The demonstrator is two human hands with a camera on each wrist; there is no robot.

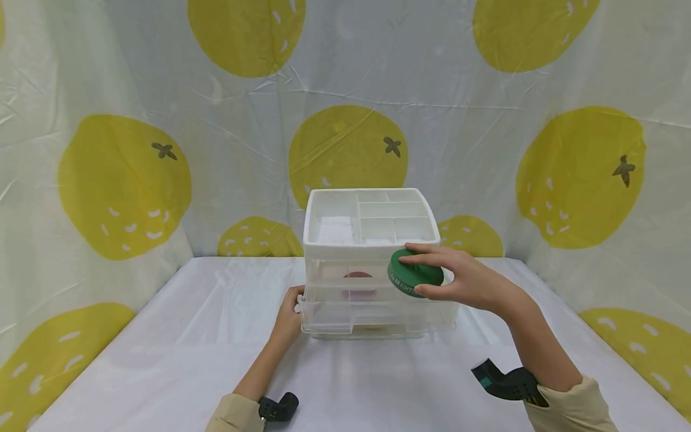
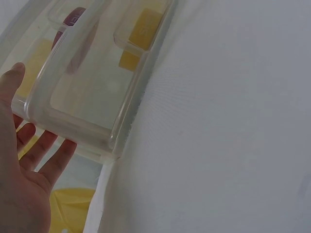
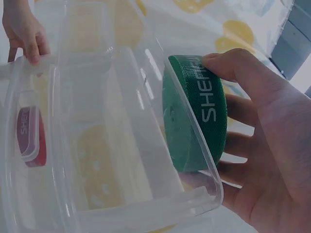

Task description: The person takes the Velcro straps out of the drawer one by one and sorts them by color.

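My right hand (image 1: 459, 276) pinches a green roll of tape (image 1: 412, 273) between thumb and fingers, at the right front of a white drawer organizer (image 1: 372, 243). White lettering runs along the roll's edge. In the right wrist view the green roll overlaps the end wall of a pulled-out clear drawer (image 3: 146, 145). My left hand (image 1: 287, 318) rests at the organizer's left side; in the left wrist view its fairly straight fingers touch the side of the clear drawers (image 2: 82, 121), with the thumb near their front. A red roll (image 3: 31, 136) shows through another drawer front.
A yellow roll (image 2: 145, 31) is visible inside a drawer in the left wrist view. The organizer's top tray (image 1: 337, 225) has several compartments. Beneath it lies a white-covered table (image 1: 237, 294), with a lemon-print curtain (image 1: 345, 90) behind and at both sides.
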